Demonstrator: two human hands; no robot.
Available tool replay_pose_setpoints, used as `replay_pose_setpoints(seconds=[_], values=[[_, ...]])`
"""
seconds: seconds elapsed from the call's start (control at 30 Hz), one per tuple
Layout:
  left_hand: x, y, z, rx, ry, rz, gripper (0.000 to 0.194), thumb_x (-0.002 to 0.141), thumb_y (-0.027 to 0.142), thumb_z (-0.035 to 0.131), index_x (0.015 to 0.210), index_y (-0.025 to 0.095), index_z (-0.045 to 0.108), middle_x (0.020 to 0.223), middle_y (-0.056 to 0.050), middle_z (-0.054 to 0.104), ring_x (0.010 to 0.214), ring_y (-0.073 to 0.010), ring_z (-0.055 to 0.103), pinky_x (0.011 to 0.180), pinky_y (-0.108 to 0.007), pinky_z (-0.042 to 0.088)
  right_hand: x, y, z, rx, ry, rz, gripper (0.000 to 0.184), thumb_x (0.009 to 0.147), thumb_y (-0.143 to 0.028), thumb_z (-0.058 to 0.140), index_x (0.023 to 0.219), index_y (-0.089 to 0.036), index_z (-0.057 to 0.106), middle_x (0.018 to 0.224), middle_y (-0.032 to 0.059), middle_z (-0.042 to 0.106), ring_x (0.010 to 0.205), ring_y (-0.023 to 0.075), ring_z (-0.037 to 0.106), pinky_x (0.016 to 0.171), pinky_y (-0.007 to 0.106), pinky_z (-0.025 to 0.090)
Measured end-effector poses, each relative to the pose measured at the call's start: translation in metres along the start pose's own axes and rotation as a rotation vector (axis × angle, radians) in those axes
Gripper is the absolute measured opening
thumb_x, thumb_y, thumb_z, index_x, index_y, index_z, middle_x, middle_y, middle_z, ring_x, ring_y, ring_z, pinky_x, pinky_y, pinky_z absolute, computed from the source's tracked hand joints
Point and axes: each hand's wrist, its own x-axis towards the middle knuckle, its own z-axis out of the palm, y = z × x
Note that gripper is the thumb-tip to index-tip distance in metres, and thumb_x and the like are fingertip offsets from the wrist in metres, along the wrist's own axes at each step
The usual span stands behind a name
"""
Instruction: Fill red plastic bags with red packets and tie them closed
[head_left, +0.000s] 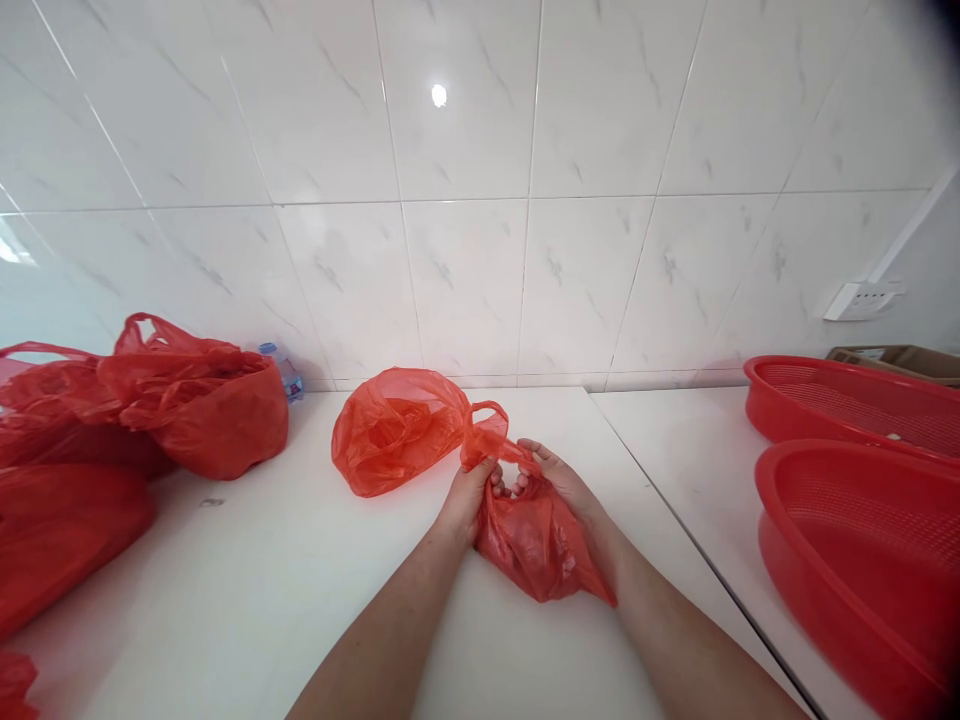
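A small red plastic bag (536,545) with something inside it rests near the middle of the white table. My left hand (472,495) is closed on its gathered neck from the left. My right hand (562,475) grips the neck and handle part from the right, fingers curled toward the left hand. What lies inside shows only as a bulge through the film. Just beyond my left hand, a puffed-out, lighter red plastic bag (401,430) lies on the table, its handle loop touching the bag in my hands.
Several filled red bags (217,410) crowd the left side, with a plastic bottle (283,370) behind them. Two red plastic baskets (780,540) stand at right, past a seam in the table (300,580). A cardboard box (900,360) and wall socket (862,300) are at far right.
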Motion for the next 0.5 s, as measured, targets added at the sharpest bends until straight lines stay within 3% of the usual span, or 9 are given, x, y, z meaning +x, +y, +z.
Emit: replay_pose_setpoints(seconds=[0.13, 0.23, 0.4, 0.5], values=[[0.005, -0.007, 0.001, 0.101, -0.029, 0.034, 0.03, 0.068, 0.03, 0.065, 0.055, 0.017, 0.041, 0.046, 0.006, 0.04, 0.041, -0.0055, 0.036, 0.045, -0.021, 0.033, 0.006, 0.003, -0.007, -0.037, -0.075, 0.029, 0.054, 0.072, -0.034, 0.072, 0.12, -0.024, 0.049, 0.048, -0.008, 0.046, 0.046, 0.0073, 0.043, 0.059, 0.023, 0.041], [0.003, -0.008, 0.002, 0.194, -0.041, 0.025, 0.026, 0.065, 0.026, 0.066, 0.055, 0.017, 0.044, 0.044, 0.006, 0.041, 0.039, -0.0055, 0.033, 0.043, -0.021, 0.03, 0.007, 0.005, -0.008, -0.137, -0.156, 0.005, 0.066, 0.071, -0.036, 0.072, 0.129, -0.023, 0.042, 0.053, -0.0073, 0.05, 0.044, 0.0051, 0.035, 0.053, 0.021, 0.035], [-0.004, -0.009, 0.006, 0.225, -0.149, -0.023, 0.013, 0.067, 0.022, 0.063, 0.063, 0.016, 0.053, 0.057, -0.004, 0.059, 0.051, -0.0153, 0.054, 0.052, -0.03, 0.041, 0.005, 0.004, -0.006, -0.29, -0.203, 0.028, 0.078, 0.065, -0.035, 0.076, 0.133, -0.026, 0.037, 0.064, -0.005, 0.055, 0.044, 0.004, 0.033, 0.046, 0.02, 0.025], [-0.006, -0.01, 0.006, 0.163, -0.132, -0.091, 0.013, 0.07, 0.025, 0.061, 0.065, 0.015, 0.054, 0.06, -0.005, 0.061, 0.055, -0.0183, 0.058, 0.055, -0.032, 0.043, 0.002, 0.002, -0.002, -0.341, -0.197, 0.044, 0.078, 0.064, -0.035, 0.076, 0.132, -0.026, 0.038, 0.066, -0.0043, 0.056, 0.046, 0.0052, 0.038, 0.045, 0.019, 0.026]])
